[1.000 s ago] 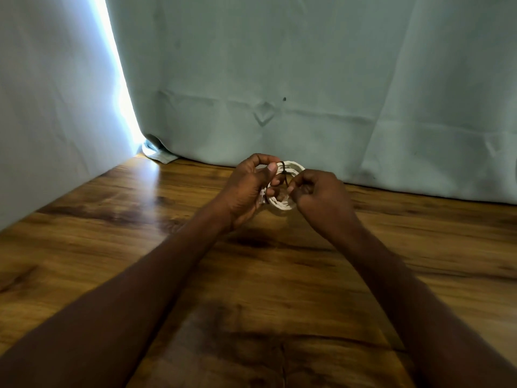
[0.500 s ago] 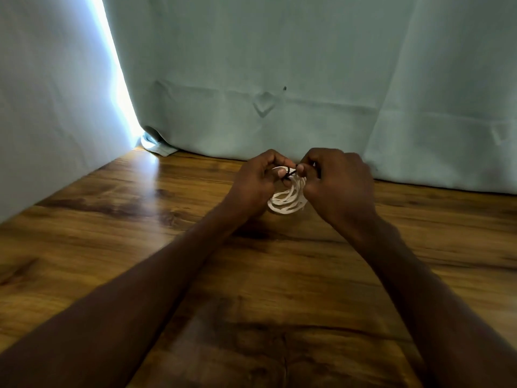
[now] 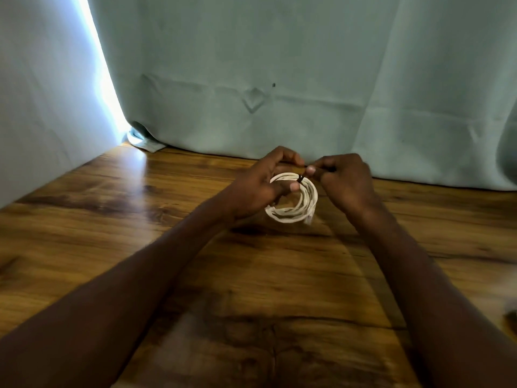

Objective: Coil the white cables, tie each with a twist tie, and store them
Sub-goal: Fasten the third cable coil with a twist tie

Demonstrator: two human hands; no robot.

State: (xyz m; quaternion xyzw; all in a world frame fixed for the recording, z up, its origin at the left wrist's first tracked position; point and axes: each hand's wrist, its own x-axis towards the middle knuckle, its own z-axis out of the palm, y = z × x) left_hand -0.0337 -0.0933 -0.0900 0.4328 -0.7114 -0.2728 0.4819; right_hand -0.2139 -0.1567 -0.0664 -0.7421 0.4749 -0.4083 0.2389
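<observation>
1. Broadly, one wooden table (image 3: 140, 247) fills the lower part of the view, and pale green curtains (image 3: 279, 65) hang behind its far edge, with a bright gap of daylight on the left.
2. Two bare forearms reach forward over it, and the hands meet close together above the far middle of the table.
3. One coil of white cable (image 3: 296, 208) is in view, already wound into several loops and held just above the wood; no second cable and no storage place shows here.
4. The left hand (image 3: 257, 189) is clamped on the coil's left side, thumb pressed on the loops near the top.
5. The right hand (image 3: 344, 180) is pinched shut on the free end of the tie, just beside the left fingertips.
6. One dark twist tie (image 3: 301, 178) wraps the top of the coil; its ends are too small to make out clearly.
7. Judging by this, the tying step is in hand. The next move probably calls for turning the pinched ends around each other while the left hand keeps the loops from springing apart.
</observation>
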